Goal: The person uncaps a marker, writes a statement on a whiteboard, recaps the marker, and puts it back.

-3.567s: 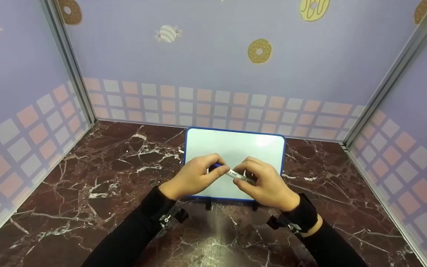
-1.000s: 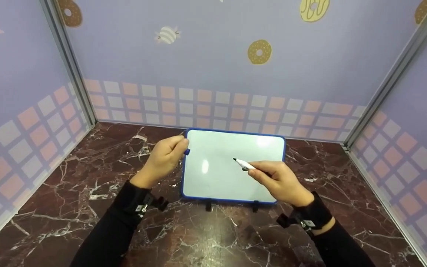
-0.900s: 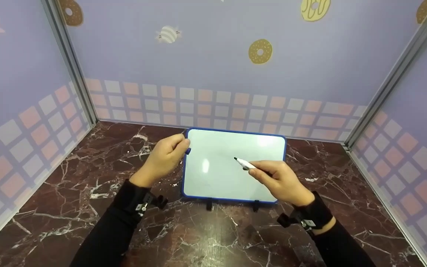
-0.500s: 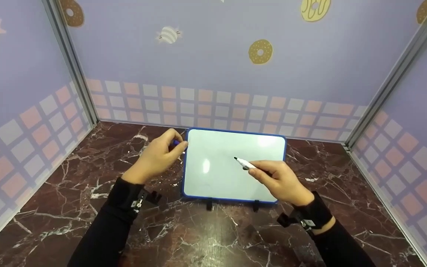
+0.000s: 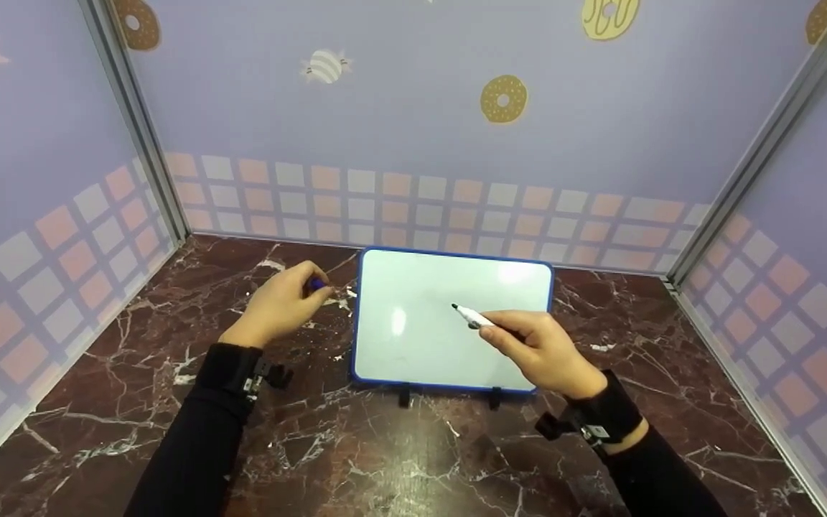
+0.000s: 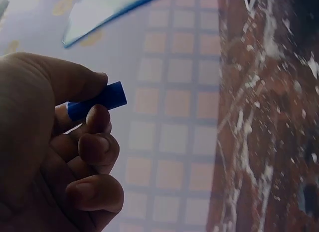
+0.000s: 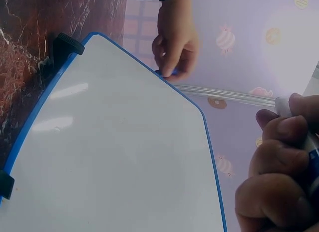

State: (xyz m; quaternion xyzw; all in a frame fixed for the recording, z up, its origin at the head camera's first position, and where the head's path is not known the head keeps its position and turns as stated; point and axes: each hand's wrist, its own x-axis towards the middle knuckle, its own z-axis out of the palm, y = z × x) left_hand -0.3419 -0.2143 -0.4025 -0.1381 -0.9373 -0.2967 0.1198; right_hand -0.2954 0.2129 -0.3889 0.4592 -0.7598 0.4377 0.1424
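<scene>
Left of the whiteboard, my left hand [image 5: 276, 307] pinches a small blue marker cap [image 5: 316, 284] between thumb and fingers. The left wrist view shows the cap [image 6: 115, 96] close up, its end sticking out past the fingertips. My right hand [image 5: 548, 353] grips an uncapped white marker [image 5: 474, 317], dark tip pointing up and left in front of the board. That marker [image 7: 283, 107] is partly cut off at the edge of the right wrist view. The blue-framed whiteboard [image 5: 421, 345] stands tilted on the table, its white surface bare of writing.
Black stand feet [image 5: 404, 396] hold the board's lower edge. A dark red marbled table [image 5: 298, 445] lies beneath. Lilac panels [image 5: 413, 129] with pink and white squares close off the back and both sides.
At first both hands held the capped marker before the board; the cap has come off. Lately the left hand has drawn leftward from the board's edge with the cap, while the right hand stays still.
</scene>
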